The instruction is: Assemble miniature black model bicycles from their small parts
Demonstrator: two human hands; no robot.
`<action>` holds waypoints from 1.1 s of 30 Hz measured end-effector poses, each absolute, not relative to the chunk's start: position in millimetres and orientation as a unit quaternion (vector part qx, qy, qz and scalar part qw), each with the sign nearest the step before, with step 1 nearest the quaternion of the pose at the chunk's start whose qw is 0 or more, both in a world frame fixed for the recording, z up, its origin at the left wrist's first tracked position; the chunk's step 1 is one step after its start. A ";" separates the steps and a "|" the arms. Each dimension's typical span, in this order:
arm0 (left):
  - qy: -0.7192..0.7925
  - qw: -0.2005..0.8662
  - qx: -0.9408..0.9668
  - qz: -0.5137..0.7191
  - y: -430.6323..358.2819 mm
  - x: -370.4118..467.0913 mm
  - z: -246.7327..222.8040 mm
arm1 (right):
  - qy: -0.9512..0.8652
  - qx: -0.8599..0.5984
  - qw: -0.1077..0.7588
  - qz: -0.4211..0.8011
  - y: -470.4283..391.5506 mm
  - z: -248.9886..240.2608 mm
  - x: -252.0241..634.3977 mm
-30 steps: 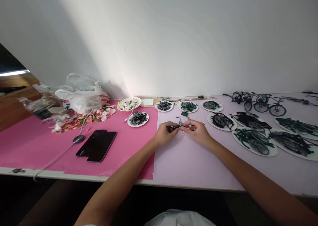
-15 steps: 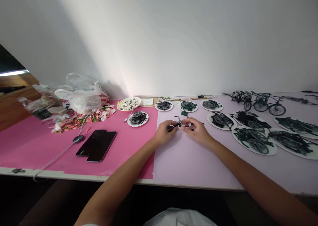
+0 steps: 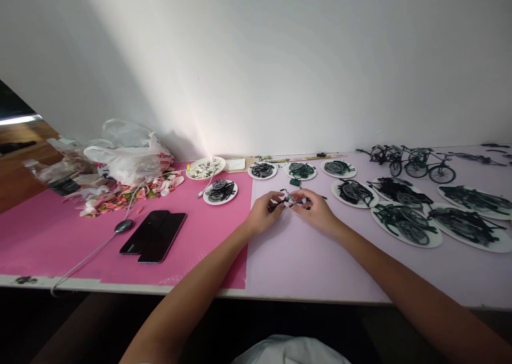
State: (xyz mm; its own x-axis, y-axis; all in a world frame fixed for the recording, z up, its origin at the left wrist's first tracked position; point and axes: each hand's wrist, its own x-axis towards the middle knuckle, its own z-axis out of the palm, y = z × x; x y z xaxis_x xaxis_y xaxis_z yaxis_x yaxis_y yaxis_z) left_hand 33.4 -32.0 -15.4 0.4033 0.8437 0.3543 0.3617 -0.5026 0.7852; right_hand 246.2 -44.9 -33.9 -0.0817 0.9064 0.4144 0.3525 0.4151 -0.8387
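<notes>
The small dark part with a silvery piece (image 3: 288, 198) is between the two hands, above the pale right side of the surface (image 3: 296, 262). The left hand (image 3: 264, 212) pinches its left end, and the right hand (image 3: 314, 209) holds it from the right, with fingers curled close. Both forearms come from the near edge and lean inward. The small green piece (image 3: 295, 182) lies just beyond, near the plate of green parts (image 3: 286, 173).

No words, brands or numbers can be read with certainty; the white plastic bag (image 3: 128, 164) carries red print (image 3: 165, 157), creased and too small to make out; the dark label (image 3: 64, 186) on the clear bottle (image 3: 45, 174) is likewise illegible.
</notes>
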 end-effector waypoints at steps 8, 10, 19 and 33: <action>0.390 0.307 0.771 0.399 -32.0 32.6 -17.9 | -0.665 -0.472 0.487 0.314 -44.6 -35.1 246.9; 0.385 0.309 0.771 0.403 -30.6 31.9 -19.6 | -0.658 -0.471 0.486 0.330 -47.4 -32.3 245.9; 0.380 0.282 0.795 0.380 -31.1 32.5 -19.8 | -0.573 -0.414 0.475 0.524 -57.2 -20.8 236.1; 0.374 0.227 0.828 0.350 -39.3 34.3 -16.9 | -0.517 -0.439 0.532 0.507 -50.9 -28.2 234.9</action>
State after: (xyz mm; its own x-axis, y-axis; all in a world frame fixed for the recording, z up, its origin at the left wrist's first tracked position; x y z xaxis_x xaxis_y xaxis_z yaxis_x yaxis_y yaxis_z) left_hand 34.3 -39.3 -16.9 0.4753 0.7787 0.4096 0.4610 -0.6169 0.6378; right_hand 234.9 -50.9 -28.2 -0.0485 0.9933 0.1052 -0.0855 0.1008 -0.9912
